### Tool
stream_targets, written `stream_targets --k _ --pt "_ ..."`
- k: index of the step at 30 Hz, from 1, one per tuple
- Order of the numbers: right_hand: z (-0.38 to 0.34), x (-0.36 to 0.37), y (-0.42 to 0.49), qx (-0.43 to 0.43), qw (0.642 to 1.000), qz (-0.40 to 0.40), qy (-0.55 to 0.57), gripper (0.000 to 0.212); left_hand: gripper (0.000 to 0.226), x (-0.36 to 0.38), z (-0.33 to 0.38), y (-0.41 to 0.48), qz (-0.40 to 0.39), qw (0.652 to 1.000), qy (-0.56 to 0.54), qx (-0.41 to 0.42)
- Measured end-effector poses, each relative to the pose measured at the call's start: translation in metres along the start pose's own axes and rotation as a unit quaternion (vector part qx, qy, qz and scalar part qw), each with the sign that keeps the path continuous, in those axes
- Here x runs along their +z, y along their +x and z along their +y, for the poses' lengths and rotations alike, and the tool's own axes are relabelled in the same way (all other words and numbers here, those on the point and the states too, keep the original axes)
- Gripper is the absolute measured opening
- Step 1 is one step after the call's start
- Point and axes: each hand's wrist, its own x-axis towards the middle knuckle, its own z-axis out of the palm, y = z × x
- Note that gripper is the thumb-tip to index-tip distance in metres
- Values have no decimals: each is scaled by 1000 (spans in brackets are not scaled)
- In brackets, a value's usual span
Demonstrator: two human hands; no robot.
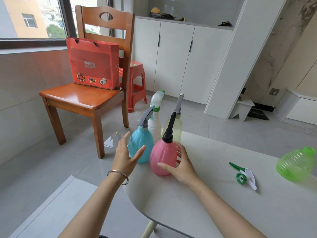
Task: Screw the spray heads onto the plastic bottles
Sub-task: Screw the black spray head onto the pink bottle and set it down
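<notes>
A pink bottle (163,157) with a black spray head (169,129) stands near the table's left edge. My right hand (180,162) wraps its thumb and fingers round the pink bottle's right side. My left hand (127,153) hovers with straight fingers beside a blue bottle (141,146) that carries a grey spray head (145,116). Behind stand a white bottle (155,127) with a green-and-white head and a pale yellow bottle (176,129) with a grey head. A green bottle (296,164) without a head sits at the right. A loose green-and-white spray head (243,176) lies on the table.
The white table (205,203) ends just left of the bottles. A wooden chair (85,97) holding a red gift bag (93,63) stands at the left, with a red plastic stool (135,83) behind it. White cabinets line the back wall.
</notes>
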Motion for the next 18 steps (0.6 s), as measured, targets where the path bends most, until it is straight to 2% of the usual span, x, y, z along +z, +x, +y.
stream_targets --k 5,8,11,15,18 --pt "-9 -25 -12 -21 999 19 21 90 74 -11 53 -16 140 980 2 140" --pt "-16 -51 -24 -46 998 26 23 85 68 -5 83 -34 167 967 -27 191" --pt "-18 -86 -40 -65 996 46 27 78 62 14 110 -50 136 961 -33 240" --pt "-12 -147 -61 -72 991 114 22 69 62 57 137 -63 44 954 11 295" --pt "2 -199 -75 -81 981 176 6 62 63 98 149 -62 -33 951 57 301"
